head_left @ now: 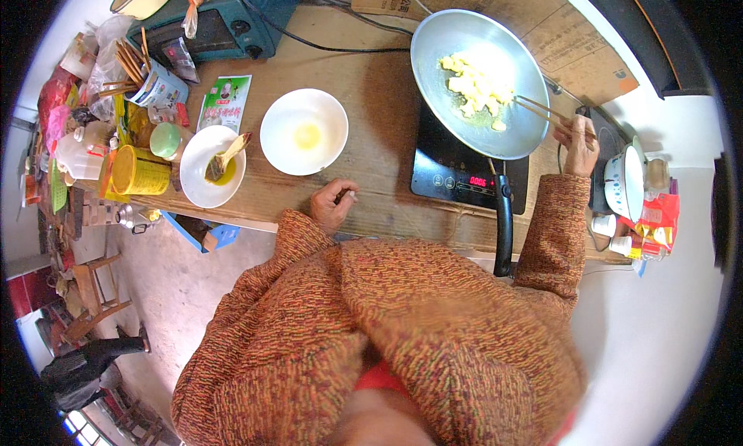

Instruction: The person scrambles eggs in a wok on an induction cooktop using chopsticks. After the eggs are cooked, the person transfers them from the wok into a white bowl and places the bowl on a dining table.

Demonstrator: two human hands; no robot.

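Note:
My right hand (pixel 579 145) grips a pair of wooden chopsticks (pixel 542 109), their tips among pieces of yellow scrambled egg (pixel 476 86). The egg lies in a light grey frying pan (pixel 515 47), which sits on a black induction cooker (pixel 433 163) with a lit red display. The pan's black handle (pixel 503 221) points toward me, and neither hand is on it. At the table's front edge rests my left hand (pixel 333 204), its fingers curled in and no held thing visible. Beyond it stands a white bowl (pixel 286 148) with a little yellowish liquid in the bottom.
Left of that bowl, another white bowl (pixel 193 171) holds oil and a brush-like wooden tool (pixel 230 156). A green-and-white packet (pixel 224 101), jars and a yellow tub (pixel 142 171) crowd the left. Behind are a teal toaster oven (pixel 224 28) and cables; an enamel bowl (pixel 625 184) stands far right.

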